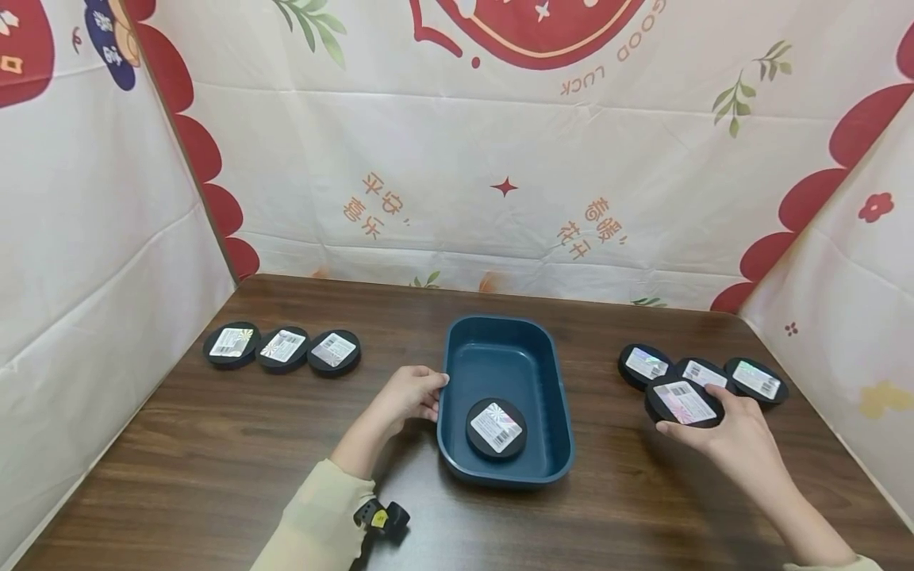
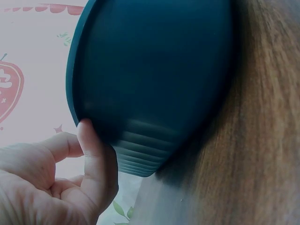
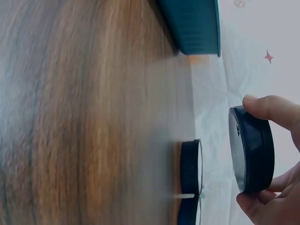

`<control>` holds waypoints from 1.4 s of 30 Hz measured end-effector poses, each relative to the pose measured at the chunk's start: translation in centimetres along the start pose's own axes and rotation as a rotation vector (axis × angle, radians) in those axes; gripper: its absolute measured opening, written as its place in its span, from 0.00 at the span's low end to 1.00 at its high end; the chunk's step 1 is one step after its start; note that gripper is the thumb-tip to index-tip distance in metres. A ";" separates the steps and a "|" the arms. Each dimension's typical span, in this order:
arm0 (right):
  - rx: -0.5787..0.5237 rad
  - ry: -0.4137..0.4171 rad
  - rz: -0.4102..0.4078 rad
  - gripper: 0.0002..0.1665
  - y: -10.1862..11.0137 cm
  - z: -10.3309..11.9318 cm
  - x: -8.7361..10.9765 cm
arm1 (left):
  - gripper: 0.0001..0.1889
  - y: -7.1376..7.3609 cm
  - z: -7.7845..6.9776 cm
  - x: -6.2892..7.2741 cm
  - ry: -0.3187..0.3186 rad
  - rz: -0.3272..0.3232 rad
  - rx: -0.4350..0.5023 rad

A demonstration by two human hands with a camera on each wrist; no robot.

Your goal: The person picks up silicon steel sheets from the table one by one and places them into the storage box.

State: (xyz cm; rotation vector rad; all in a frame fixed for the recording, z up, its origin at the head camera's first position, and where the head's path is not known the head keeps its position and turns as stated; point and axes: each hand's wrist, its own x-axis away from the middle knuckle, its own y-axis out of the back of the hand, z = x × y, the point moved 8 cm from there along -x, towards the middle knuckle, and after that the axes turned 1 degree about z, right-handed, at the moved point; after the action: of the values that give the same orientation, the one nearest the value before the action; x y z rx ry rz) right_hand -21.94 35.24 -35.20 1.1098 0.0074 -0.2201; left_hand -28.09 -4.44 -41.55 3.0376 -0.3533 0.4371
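My left hand (image 1: 410,400) pinches the left rim of a dark blue rectangular plastic basin (image 1: 496,361), seen from its side in the left wrist view. Inside the basin, near its front end, lies a round black tin (image 1: 496,428) with a white barcode label facing up. On the right, my right hand (image 1: 743,436) grips another round black tin (image 1: 683,402) by its edge, thumb on one side and fingers on the other. In the right wrist view this tin (image 3: 255,150) is held up off the tabletop, clear of the others.
Three labelled black tins (image 1: 283,349) stand in a row on the left of the brown wooden table (image 1: 214,460). Three more tins (image 1: 757,381) stand at the right, partly behind the held one. A printed white cloth (image 1: 457,159) hangs behind and along both sides.
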 end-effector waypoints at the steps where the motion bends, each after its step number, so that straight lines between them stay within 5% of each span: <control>1: 0.000 0.007 -0.002 0.58 0.0 0.2 0.1 | 0.12 0.0 0.0 0.0 0.000 -0.001 -0.001; 14: -0.012 0.007 0.041 0.59 0.3 1.8 0.3 | 0.12 0.0 -0.3 0.2 -0.007 -0.015 -0.017; 42: -0.087 0.065 0.109 0.61 -0.5 8.6 1.4 | 0.11 -0.1 -0.2 0.2 -0.004 -0.005 0.017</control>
State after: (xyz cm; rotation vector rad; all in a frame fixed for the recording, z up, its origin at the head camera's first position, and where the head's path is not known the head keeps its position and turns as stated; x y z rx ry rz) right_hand -21.50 27.14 -31.92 1.0269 0.0143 -0.0856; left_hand -27.93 -4.37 -41.28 3.0555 -0.3438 0.4355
